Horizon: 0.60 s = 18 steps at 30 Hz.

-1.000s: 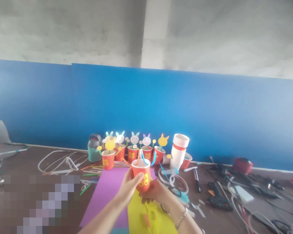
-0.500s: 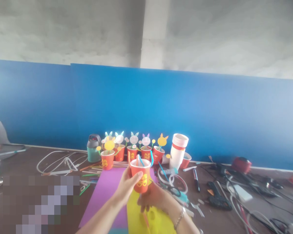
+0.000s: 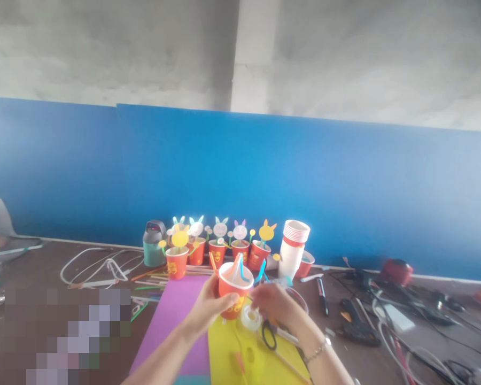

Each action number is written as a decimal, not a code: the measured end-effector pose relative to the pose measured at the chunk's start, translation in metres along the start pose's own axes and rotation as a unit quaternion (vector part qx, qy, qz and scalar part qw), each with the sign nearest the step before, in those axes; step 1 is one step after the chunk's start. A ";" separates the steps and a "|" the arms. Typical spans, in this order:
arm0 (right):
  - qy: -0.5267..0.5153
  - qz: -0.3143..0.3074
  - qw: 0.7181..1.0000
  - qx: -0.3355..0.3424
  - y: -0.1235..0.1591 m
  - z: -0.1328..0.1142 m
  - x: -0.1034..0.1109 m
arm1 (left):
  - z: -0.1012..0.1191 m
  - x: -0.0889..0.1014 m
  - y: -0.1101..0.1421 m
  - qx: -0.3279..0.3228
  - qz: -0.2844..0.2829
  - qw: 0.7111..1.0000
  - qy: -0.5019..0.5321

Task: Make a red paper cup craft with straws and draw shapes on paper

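Observation:
My left hand (image 3: 213, 303) is wrapped round a red paper cup (image 3: 233, 299) with yellow markings, its white mouth tilted toward me. Bent straws, orange (image 3: 213, 263) and blue (image 3: 243, 269), stand in it or poke out at its sides. By the cup's right side is my right hand (image 3: 271, 300), fingers curled in close to the wall just below a blue bent straw (image 3: 260, 271); what they grip, if anything, is hidden. Beneath that hand, a clear tape roll (image 3: 250, 318) and black-handled scissors (image 3: 269, 336) lie on yellow paper (image 3: 256, 363).
Red cups with paper animal faces (image 3: 177, 263) line the back by a blue partition (image 3: 240, 171). A stack of white cups (image 3: 292, 248) stands right of them. Purple paper (image 3: 180, 331) and loose straws lie left. At right are a marker (image 3: 323, 297), a glue gun (image 3: 356, 323) and tangled cables.
My right hand has come up from below the cup to its right side, uncovering the tape roll and scissors. The cup has tipped toward me and shifted slightly right.

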State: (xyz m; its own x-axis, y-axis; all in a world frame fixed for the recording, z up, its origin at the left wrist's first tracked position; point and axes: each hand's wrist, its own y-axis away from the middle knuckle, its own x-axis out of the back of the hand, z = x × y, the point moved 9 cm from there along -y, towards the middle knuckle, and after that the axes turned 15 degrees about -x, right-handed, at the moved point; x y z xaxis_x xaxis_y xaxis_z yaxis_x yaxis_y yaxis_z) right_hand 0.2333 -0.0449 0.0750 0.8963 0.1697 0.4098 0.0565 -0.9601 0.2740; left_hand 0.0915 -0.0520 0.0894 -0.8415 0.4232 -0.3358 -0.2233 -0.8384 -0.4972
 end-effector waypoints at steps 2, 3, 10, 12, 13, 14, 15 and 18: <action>-0.036 0.091 0.995 0.021 0.008 -0.008 0.037 | -0.004 -0.007 0.002 0.027 -0.036 0.999 -0.008; -0.063 0.155 0.985 0.045 0.018 -0.015 0.056 | -0.006 -0.011 0.004 0.043 -0.054 0.997 -0.017; 0.075 0.171 0.956 0.226 0.074 -0.072 0.039 | -0.015 -0.023 0.013 0.072 -0.126 0.987 -0.076; 0.100 0.179 0.955 0.213 0.074 -0.073 0.035 | -0.014 -0.022 0.012 0.054 -0.132 0.985 -0.093; 0.104 0.186 0.956 0.199 0.072 -0.071 0.035 | -0.013 -0.022 0.011 0.042 -0.132 0.985 -0.097; 0.104 0.194 0.958 0.183 0.070 -0.069 0.037 | -0.012 -0.022 0.011 0.032 -0.131 0.986 -0.099; 0.100 0.203 0.960 0.164 0.068 -0.066 0.038 | -0.011 -0.022 0.010 0.023 -0.126 0.987 -0.099; 0.071 0.226 0.966 0.105 0.062 -0.055 0.043 | -0.007 -0.026 0.009 -0.001 -0.110 0.989 -0.101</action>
State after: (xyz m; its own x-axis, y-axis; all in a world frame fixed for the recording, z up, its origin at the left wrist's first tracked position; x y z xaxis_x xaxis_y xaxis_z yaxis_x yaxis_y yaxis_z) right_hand 0.2514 -0.0848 0.1580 0.7821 -0.2637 0.5646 -0.2253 -0.9644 -0.1382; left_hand 0.1149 -0.0682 0.0878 -0.8538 0.5178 -0.0535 -0.4106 -0.7331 -0.5421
